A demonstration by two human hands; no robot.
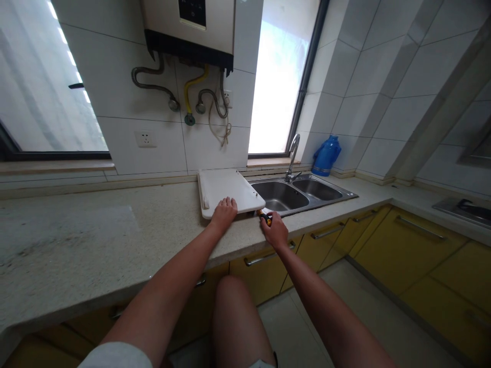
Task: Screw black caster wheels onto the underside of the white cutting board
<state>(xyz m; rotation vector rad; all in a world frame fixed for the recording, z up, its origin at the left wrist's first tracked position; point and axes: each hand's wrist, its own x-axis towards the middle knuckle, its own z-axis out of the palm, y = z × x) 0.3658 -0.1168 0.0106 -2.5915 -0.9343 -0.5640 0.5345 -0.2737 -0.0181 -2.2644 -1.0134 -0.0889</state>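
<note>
Right hand (275, 231): fingers clamped on an orange-and-black tool (265, 217) at the counter (115, 230) edge, just beside the board; left hand (224, 210): fingers together, flat on the near edge of a white cutting board (228, 189); beyond, double sink (299, 193), faucet (293, 153), blue jug (327, 156).

- The cutting board (226, 191) is plain white.
- The desk (115, 235) is pale beige stone with fine dark speckles.
- The tool (265, 217) in the right hand (274, 231) shows orange and black.
- The sink (303, 193) is brushed silver steel.
- The flask (326, 156) is bright blue.
- The cabinet fronts (414, 245) are mustard yellow with silver handles.
- The wall tiles (364, 87) are glossy white.
- One hose (194, 84) under the heater is yellow.
</note>
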